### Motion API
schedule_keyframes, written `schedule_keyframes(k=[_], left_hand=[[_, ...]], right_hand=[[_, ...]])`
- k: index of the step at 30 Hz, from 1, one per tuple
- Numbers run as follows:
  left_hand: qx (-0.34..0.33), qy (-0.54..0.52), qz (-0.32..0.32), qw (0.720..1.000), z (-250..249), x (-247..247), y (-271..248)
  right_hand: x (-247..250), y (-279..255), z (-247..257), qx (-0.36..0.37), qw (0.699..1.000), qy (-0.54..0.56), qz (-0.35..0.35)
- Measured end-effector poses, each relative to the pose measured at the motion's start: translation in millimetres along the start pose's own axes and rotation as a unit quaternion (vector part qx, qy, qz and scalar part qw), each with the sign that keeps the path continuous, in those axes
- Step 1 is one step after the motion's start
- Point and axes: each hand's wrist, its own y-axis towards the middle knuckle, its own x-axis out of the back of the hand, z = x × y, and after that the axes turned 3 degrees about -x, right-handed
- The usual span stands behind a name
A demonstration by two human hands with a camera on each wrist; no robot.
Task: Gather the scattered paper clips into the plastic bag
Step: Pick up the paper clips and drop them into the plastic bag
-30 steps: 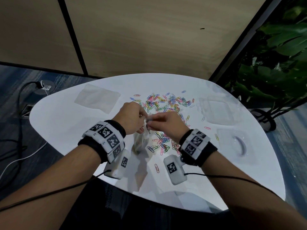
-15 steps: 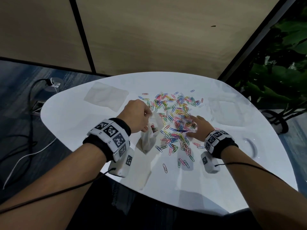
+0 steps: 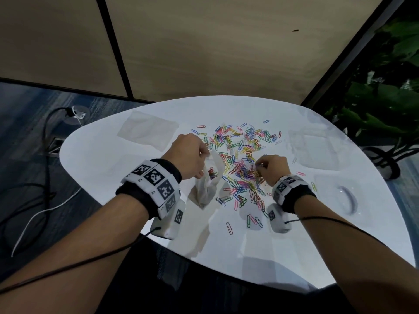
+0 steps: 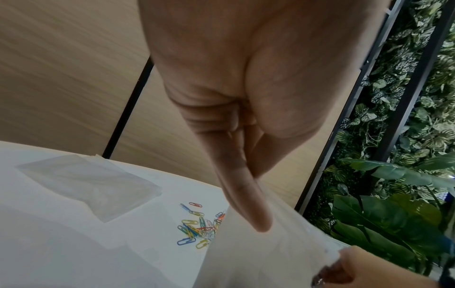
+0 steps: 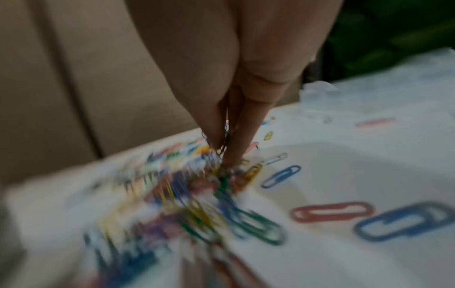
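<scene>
Fingers [image 5: 216,136] of the right hand [image 3: 273,169] are pinching paper clips [image 3: 240,164]; left hand [image 3: 189,158] is gripping the plastic bag [image 3: 207,184], whose sagging mouth risks spills.

Wall [image 3: 204,48]: tan wood-grain panels divided by black vertical strips. Floor [image 3: 27,105]: dark blue carpet, with a floor socket [image 3: 77,113] and black and white cables [image 3: 45,177] running from it. Table [image 3: 283,257]: white, rounded, glossy. Plants [image 3: 385,98]: green foliage at right, behind a black frame.
</scene>
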Motion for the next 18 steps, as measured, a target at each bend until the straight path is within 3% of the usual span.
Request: schedule_keyframes(k=[2,4,6,9,12,15,17,18], left_hand=[[0.001,0.000,-0.001,1.000,0.5,0.1,0.8],[0.004,-0.001,0.001,1.000,-0.1,-0.7,1.3],[0.007,-0.008,0.004,1.000,-2.1,-1.9,0.8],[0.004,-0.017,0.005,1.000,-5.3,-3.5,0.2],[0.000,-0.018,0.007,1.000,-6.1,-6.4,0.1],[0.001,-0.022,0.006,1.000,-3.9,-7.3,1.6],[0.007,-0.028,0.006,1.000,-3.3,-5.8,3.0],[0.008,-0.029,0.004,1.000,-3.4,-4.7,3.8]], right_hand=[[13.2,-3.2,-2.3,-0.092,0.978,0.182,0.038],[28.7,-11.0,3.7,-0.155,0.883,0.429,0.113],[44.4,-21.7,21.0,-0.144,0.796,0.558,0.183],[61.2,-43.6,58.2,-0.078,0.757,0.598,0.250],[56.8,-66.2,89.3,-0.031,0.785,0.559,0.266],[40.4,-78.9,104.2,0.052,0.867,0.432,0.242],[41.9,-80.9,108.8,0.141,0.929,0.285,0.187],[46.9,-80.9,109.8,0.171,0.943,0.237,0.158]])
